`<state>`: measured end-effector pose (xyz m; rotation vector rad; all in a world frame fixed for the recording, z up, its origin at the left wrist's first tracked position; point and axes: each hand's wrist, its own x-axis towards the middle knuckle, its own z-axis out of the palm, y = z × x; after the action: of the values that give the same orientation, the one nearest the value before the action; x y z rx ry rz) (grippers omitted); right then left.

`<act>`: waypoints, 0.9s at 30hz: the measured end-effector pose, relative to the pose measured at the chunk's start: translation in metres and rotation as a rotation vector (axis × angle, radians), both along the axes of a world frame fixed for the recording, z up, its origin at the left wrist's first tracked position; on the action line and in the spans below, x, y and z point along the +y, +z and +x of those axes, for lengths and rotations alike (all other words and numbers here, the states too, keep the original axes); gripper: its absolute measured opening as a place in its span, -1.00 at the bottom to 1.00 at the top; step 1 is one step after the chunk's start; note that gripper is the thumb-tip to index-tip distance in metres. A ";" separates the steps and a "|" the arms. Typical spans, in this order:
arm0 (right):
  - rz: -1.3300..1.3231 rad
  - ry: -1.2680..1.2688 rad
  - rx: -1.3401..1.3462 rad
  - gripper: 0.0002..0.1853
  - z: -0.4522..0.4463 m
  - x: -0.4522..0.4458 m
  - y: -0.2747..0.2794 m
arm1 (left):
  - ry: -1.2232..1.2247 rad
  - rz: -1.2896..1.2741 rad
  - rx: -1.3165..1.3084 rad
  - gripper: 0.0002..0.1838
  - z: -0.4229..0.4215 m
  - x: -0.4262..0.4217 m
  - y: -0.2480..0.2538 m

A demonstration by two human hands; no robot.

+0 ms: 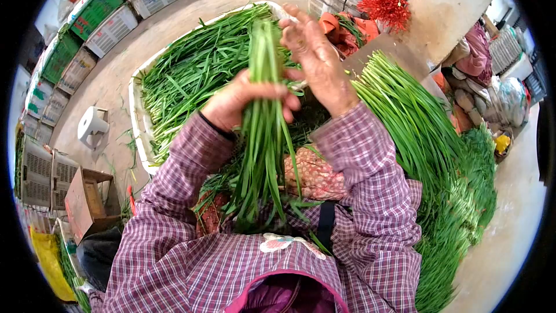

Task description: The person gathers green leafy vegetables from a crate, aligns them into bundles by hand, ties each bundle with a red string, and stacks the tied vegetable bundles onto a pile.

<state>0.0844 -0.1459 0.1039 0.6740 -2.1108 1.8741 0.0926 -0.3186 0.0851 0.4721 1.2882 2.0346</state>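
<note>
My left hand [246,101] is wrapped round a bunch of garlic chives [263,133], its paler stem ends up and its leaves hanging down over my lap. Just right of the bunch's upper end, my right hand [321,61] is raised with fingers stretched out and holds nothing; motion blurs it a little. Whether it touches the stems I cannot tell. Behind both hands lies a white crate [136,104] full of loose garlic chives [197,69]. A stack of chives [399,110] with stem ends aligned lies beside my right forearm.
More chives [446,243] lie on the floor at right. Red ties [385,7] hang in a bundle near a pale wall [457,6]. A white stool [92,126] and a cardboard box [87,203] stand at left. Stacked crates [113,29] line the back left.
</note>
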 end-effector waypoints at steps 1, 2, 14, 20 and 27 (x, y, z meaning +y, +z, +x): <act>-0.028 0.029 0.050 -0.02 0.003 0.000 0.003 | 0.042 0.026 0.087 -0.62 -0.009 -0.008 0.011; -0.018 0.073 -0.020 0.02 0.003 -0.001 0.001 | 0.085 0.076 0.133 -0.63 -0.022 -0.019 0.017; 0.886 -0.138 -0.302 -0.48 0.015 0.057 -0.110 | 0.277 0.512 0.285 -0.85 -0.132 -0.175 0.103; 0.653 -0.519 -0.052 -0.66 0.017 0.100 -0.070 | 0.558 0.457 0.286 -0.83 -0.146 -0.202 0.102; 0.294 -0.479 0.291 -0.85 0.045 0.031 0.031 | 0.487 0.499 0.264 -0.84 -0.143 -0.169 0.103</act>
<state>0.1293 -0.1145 0.1346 0.4126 -2.1296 1.1581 -0.0503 -0.4881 0.1880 0.7251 1.1060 2.8043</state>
